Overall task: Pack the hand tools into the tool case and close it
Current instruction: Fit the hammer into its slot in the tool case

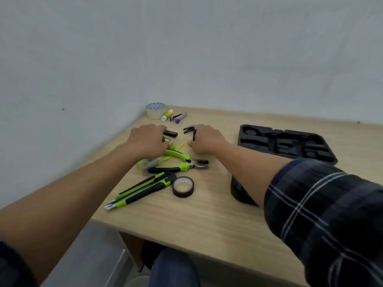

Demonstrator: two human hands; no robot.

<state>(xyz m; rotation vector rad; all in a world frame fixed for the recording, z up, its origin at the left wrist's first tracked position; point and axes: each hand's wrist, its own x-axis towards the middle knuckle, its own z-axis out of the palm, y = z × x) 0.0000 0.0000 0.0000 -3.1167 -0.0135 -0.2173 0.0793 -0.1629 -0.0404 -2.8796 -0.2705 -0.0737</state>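
Both hands among tools at the table's far left corner.
Left hand (148, 140) covers a green-handled tool, right hand (205, 139) curls on the hammer (191, 130); grips unclear. Tool case tray (286, 142) lies right, partly hidden.

Light is soft & even, prob. from overhead; scene moderately bright, no glare. Shadows faint: a thin one under the brown tape roll (183, 189) and along the forearms on the wooden table (207, 220). Whole frame slightly soft, low detail. Left hand (148, 141) & right hand (205, 139) show mild motion blur. Wide-angle distortion bends the table edges, stretches the plaid sleeve (331, 220) at bottom right. The black tray (286, 142) loses detail in its dark recesses.
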